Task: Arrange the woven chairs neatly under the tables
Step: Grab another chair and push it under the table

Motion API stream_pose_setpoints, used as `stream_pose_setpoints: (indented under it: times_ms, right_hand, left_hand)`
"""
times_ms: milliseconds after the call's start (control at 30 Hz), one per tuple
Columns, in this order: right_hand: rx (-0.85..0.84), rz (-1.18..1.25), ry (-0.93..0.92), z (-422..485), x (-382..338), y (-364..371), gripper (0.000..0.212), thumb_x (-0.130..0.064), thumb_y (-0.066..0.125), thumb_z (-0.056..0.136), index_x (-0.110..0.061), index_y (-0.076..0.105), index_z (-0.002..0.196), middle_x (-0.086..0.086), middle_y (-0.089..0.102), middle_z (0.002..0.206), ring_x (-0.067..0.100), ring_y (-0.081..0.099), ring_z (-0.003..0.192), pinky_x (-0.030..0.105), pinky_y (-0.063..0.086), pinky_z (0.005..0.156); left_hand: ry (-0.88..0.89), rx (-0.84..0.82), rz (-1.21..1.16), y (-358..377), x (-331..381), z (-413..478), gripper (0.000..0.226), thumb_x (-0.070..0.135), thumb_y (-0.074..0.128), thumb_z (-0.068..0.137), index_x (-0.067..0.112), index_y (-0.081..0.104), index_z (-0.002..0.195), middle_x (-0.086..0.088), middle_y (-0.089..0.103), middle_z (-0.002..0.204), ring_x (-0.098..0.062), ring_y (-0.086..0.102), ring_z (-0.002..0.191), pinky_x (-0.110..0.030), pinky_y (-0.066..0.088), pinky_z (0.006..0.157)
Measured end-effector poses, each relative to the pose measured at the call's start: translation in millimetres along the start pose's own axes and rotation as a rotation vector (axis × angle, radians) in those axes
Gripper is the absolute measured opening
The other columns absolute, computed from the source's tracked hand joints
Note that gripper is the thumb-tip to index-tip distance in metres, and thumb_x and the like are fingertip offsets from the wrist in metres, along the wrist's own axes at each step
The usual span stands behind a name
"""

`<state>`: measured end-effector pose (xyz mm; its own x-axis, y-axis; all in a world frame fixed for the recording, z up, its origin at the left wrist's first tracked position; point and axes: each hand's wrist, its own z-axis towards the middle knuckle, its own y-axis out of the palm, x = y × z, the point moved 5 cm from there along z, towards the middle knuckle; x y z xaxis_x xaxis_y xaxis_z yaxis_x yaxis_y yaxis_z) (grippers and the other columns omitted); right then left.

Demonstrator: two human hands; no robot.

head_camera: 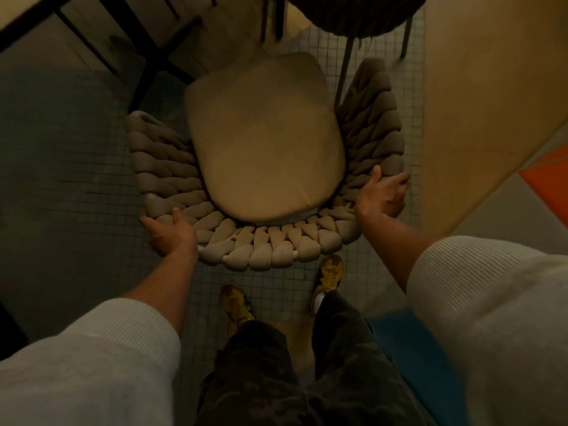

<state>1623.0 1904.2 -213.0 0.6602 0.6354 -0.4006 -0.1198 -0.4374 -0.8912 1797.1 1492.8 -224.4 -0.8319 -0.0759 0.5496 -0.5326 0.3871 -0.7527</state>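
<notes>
Gripping the curved back of a woven chair [267, 241] from above, a person stands just behind it on a tiled floor [76, 186] in dim, amber light. The left hand [170, 232] is cupped around the thick braided rim at the near left, fingers curled under the outer edge and thumb on top; the right hand [384, 195] holds the rim at the near right in the same way. Both hands are wrapped on the weave, neither spread flat nor closed into fists. The chair's pale seat cushion [264, 139] faces the far side, where the dark legs of a table [144, 41] angle across the far left and the thin metal legs of a second chair [344, 72] stand at the far right, just beside the woven armrest. A tan wall [476, 103] runs close along the right. The person's yellow shoes [236, 302] sit close to the chair's back.

The chair appears not yet tucked in, so the push forward seems the step in hand. The gap ahead looks tight: a slightly skewed shove could drive the right armrest into the neighbouring chair's legs or scrape the wall, while the left side could catch the table frame. The soft weave may also give under the grip, letting the chair twist off line.
</notes>
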Motion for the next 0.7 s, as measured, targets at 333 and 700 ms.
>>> stream_pose_setpoints:
  times_ms: [333,700]
  right_hand:
    - [-0.088,-0.07,-0.128,42,-24,-1,0.072,-0.047,0.045,0.106,0.0,0.025,0.157,0.016,0.034,0.162,0.038,0.053,0.132,0.043,0.044,0.102]
    - [-0.102,-0.071,-0.208,76,-47,0,0.072,-0.048,0.045,0.106,0.0,0.027,0.156,0.018,0.039,0.157,0.041,0.055,0.128,0.046,0.046,0.1]
  left_hand:
    - [-0.056,0.025,0.05,10,4,-13,0.084,0.045,0.064,0.098,0.013,0.021,0.162,-0.025,0.045,0.156,-0.042,0.044,0.143,-0.043,0.038,0.114]
    - [-0.11,0.09,0.033,27,13,-31,0.082,0.047,0.069,0.094,0.012,0.03,0.158,-0.023,0.045,0.155,-0.041,0.046,0.141,-0.044,0.039,0.114]
